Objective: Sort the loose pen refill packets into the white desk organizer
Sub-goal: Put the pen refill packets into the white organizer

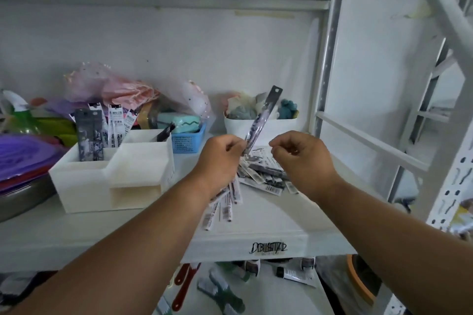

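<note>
My left hand (220, 158) grips the lower end of a long dark refill packet (263, 115) that stands tilted up to the right above the shelf. Just to its right, my right hand (297, 156) is curled with thumb and fingertips together; I see nothing in it. Beneath both hands lies a pile of loose refill packets (266, 174), with a few more (222, 207) spilling toward the shelf's front edge. The white desk organizer (107, 176) stands to the left, with several packets (102, 130) upright in its rear compartment.
A blue mesh basket (186, 140) and a white tub (271, 125) of soft items stand at the back. Pink and purple bags (115, 89) crowd the back left, a metal bowl (20, 202) sits at far left. White rack uprights (325, 71) bound the right side. Brushes lie on the shelf below.
</note>
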